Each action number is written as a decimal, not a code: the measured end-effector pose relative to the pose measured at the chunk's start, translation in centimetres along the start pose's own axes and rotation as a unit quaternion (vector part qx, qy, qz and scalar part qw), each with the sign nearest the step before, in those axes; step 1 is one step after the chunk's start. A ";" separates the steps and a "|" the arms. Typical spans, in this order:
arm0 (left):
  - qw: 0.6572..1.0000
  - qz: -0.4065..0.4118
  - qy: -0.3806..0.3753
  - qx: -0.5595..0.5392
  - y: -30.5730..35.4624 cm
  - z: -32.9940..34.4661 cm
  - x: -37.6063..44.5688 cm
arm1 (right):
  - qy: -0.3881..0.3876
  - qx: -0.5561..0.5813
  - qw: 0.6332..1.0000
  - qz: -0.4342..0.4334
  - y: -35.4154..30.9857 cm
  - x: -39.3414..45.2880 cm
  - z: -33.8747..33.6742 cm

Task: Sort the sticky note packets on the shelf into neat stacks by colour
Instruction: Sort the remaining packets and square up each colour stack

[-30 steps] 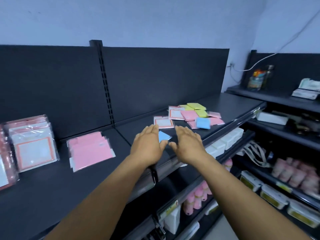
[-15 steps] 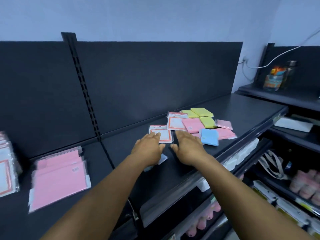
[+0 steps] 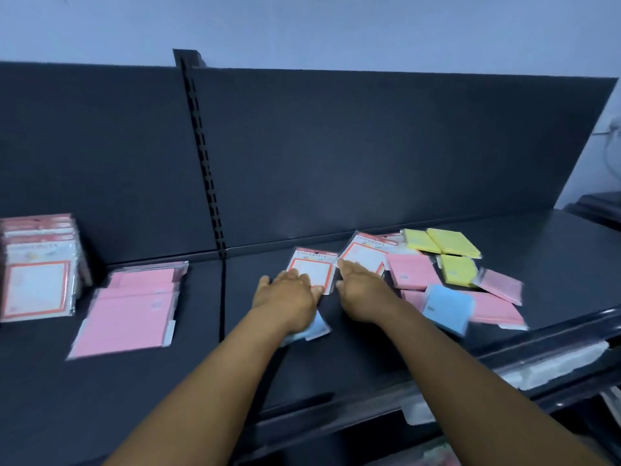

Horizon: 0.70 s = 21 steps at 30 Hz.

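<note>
Now left hand point(image 3: 289, 294) flat on blue packet point(image 3: 316, 327); right hand point(image 3: 361, 292) flat beside.

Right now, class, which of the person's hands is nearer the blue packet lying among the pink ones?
Right. The right hand lies just left of that blue packet; the left hand is farther left.

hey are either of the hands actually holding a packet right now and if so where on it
Neither grips anything. The left hand lies flat over a blue packet; the right hand is flat too.

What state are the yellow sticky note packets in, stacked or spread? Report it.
Spread, not stacked. Three yellow sticky note packets lie flat side by side on the shelf, only edges touching or overlapping.
</note>
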<state>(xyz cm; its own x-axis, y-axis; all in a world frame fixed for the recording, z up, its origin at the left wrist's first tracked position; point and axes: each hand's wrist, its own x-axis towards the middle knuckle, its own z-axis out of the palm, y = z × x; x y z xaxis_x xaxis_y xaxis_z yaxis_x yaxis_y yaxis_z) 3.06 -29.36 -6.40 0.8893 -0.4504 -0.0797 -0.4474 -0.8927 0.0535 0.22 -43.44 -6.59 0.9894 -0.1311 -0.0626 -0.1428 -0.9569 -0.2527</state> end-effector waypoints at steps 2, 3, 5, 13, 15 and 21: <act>0.999 -0.044 0.006 -0.005 -1.1 -0.1 -0.5 | 0.002 0.004 0.999 -0.044 -0.6 -0.1 0.4; 0.998 -0.058 0.004 -0.001 -1.6 -0.2 -0.7 | 0.003 0.007 0.998 -0.063 -0.9 -0.1 0.6; 0.997 -0.077 0.014 0.005 -2.2 -0.2 -1.4 | 0.009 0.022 0.995 -0.092 -1.3 -0.1 0.7; 0.972 -0.165 0.131 -0.105 -3.2 0.8 -1.6 | 0.124 0.110 0.985 -0.054 -1.0 0.3 0.4; 0.972 -0.189 0.099 -0.103 -3.2 0.6 -1.2 | 0.113 0.074 0.991 0.016 -1.0 0.7 0.1; 0.975 -0.188 0.084 -0.085 -3.2 -0.3 0.0 | 0.057 0.017 0.993 0.104 -2.2 2.0 0.2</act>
<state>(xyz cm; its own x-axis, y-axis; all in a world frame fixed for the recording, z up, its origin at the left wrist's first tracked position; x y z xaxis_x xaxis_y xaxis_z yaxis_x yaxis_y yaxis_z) 4.51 -26.47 -6.30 0.9968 -0.0707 0.0384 -0.0774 -0.9732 0.2167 2.55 -41.52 -6.40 0.9344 -0.3561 -0.0074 -0.3438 -0.8966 -0.2791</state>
